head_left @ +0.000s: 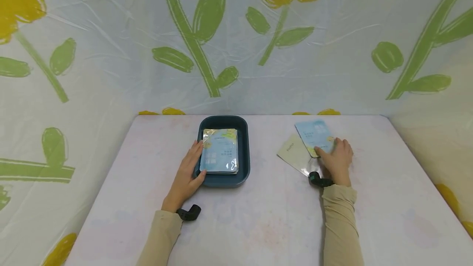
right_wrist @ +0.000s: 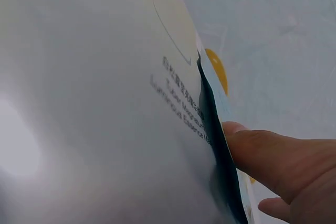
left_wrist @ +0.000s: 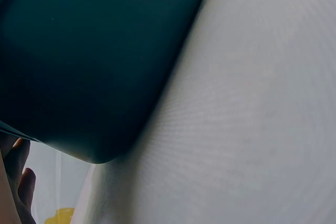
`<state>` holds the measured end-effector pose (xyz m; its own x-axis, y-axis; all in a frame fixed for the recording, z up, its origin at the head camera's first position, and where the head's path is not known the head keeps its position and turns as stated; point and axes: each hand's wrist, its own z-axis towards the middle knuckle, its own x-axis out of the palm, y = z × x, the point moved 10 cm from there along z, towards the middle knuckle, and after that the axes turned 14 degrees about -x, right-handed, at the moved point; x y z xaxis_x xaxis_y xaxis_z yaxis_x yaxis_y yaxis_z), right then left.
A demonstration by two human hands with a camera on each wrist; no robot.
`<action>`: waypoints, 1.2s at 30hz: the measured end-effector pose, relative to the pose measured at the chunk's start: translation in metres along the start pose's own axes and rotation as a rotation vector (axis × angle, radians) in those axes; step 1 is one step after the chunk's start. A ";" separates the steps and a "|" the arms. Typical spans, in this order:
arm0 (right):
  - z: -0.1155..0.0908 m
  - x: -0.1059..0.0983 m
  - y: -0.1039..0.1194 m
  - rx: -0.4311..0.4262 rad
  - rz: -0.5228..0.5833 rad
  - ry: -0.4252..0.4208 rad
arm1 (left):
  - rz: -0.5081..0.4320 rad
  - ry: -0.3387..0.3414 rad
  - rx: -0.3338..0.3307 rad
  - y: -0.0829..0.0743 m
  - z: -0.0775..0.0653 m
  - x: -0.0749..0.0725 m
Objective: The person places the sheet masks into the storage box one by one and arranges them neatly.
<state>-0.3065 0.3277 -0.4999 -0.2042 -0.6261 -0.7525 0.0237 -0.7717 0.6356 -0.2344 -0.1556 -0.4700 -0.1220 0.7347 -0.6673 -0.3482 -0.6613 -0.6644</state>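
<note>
My left hand rests along the left rim of a dark teal tray, fingers nearly straight and thumb at the near left corner. Inside the tray lies a stack of light blue sheet mask packets. In the left wrist view the tray's outer wall fills the upper left. My right hand grips a blue sheet mask packet between thumb and fingers at its near end. Partly under it is a cream packet; its printed face looms large in the right wrist view.
A pale table carries everything. Behind it and at both sides hangs a sheet printed with yellow flowers and green leaves. The tray and the loose packets lie apart, with tabletop between them.
</note>
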 end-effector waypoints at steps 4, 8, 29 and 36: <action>-0.003 -0.002 0.000 0.012 0.001 -0.024 | -0.006 -0.004 0.003 0.001 0.000 0.000; -0.007 -0.002 -0.007 0.087 0.005 -0.040 | -0.011 -0.004 0.009 0.001 0.000 0.000; -0.015 -0.008 -0.028 0.255 0.062 -0.015 | -0.012 -0.002 0.004 -0.001 0.000 -0.001; -0.021 -0.014 -0.034 0.286 0.246 -0.181 | -0.013 -0.002 0.003 0.000 0.000 0.000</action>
<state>-0.2837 0.3607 -0.5150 -0.3955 -0.7386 -0.5460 -0.1746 -0.5231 0.8342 -0.2344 -0.1557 -0.4695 -0.1194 0.7438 -0.6576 -0.3529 -0.6509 -0.6722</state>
